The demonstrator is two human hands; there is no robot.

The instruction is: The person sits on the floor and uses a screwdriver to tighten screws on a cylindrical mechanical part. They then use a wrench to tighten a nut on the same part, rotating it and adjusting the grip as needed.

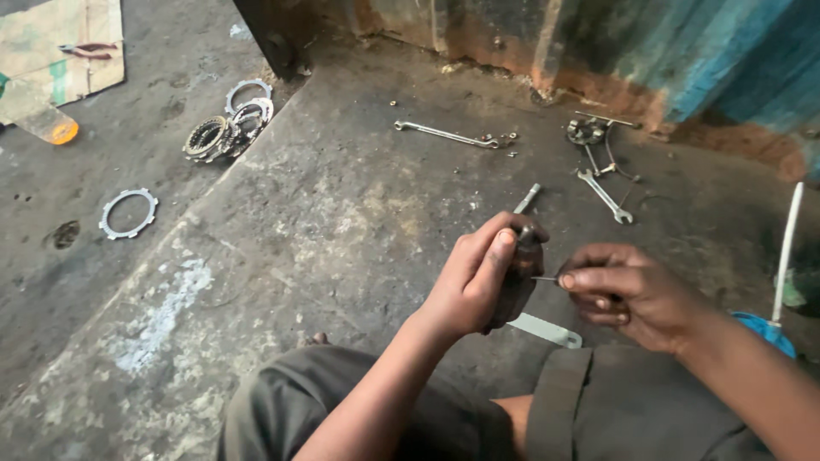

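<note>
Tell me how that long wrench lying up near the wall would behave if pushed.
The wrench looks like solid metal, so probably stiff and heavy for its size. Lying flat on the rough concrete floor, it would likely scrape and slide, not roll. Likely greasy, perhaps slippery.

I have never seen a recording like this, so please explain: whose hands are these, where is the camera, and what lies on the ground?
There is one picture, taken by a camera on the person's head, looking down. The left hand grips a small dark metal part. The right hand pinches a thin pin with its fingers and points it at that part. On the concrete floor lie a long wrench, a shorter wrench, a stack of toothed metal rings and one single ring.
</note>
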